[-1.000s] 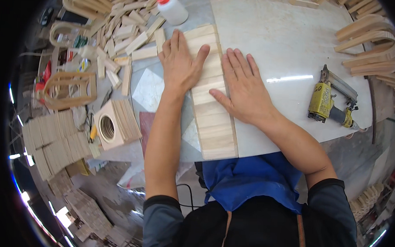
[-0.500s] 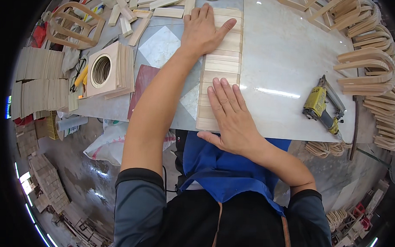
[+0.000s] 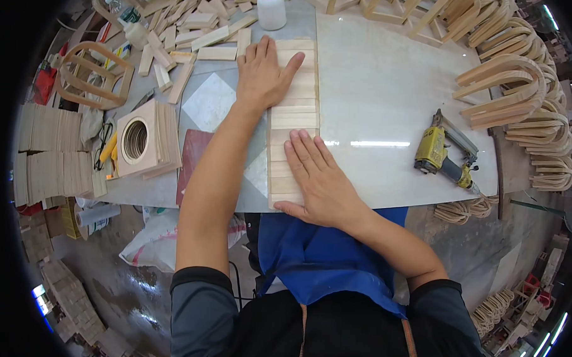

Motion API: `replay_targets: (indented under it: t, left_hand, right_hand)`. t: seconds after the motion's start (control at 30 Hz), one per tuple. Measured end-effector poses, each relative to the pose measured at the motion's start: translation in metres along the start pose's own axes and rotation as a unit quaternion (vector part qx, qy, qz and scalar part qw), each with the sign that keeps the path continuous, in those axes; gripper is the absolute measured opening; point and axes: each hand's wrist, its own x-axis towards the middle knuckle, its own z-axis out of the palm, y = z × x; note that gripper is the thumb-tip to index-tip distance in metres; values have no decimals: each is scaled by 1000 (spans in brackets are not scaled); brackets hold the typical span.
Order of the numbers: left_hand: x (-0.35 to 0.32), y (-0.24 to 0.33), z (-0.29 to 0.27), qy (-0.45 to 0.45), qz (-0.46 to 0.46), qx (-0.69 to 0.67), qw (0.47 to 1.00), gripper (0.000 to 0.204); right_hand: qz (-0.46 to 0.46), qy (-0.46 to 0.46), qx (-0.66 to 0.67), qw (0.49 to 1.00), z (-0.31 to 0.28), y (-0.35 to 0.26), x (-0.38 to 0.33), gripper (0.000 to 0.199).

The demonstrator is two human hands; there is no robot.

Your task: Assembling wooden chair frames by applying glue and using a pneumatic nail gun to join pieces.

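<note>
Left hand point(image 3: 262, 74), right hand point(image 3: 317, 179) flat, fingers spread, on slat row point(image 3: 293, 109); nail gun point(image 3: 443, 151) well apart.

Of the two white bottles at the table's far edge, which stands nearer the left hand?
The white bottle with the red cap, just beyond the left hand; the green-capped bottle lies farther left among wood strips.

Open tabletop point(image 3: 390, 94) right of slats; nail gun point(image 3: 443, 152) beyond.

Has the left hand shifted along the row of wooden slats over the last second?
Yes. The left hand has slid to the far end of the row of wooden slats, toward the glue bottle, apart from the right hand.
</note>
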Motion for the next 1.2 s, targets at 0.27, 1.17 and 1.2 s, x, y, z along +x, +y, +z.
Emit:
replay_targets:
  t: [0.27, 1.17, 1.2]
  left_hand:
    - [-6, -5, -6, 26, 12, -110, 993, 80]
    - [10, 22, -11, -21, -90, -444, 891, 70]
    - [9, 22, -11, -22, -91, -442, 892, 70]
  right_hand:
    - [5, 7, 3, 1000, -2, -2, -3, 106]
    - [6, -14, 9, 1000, -6, 1, 1, 105]
    - [6, -13, 12, 1000, -5, 1, 2, 105]
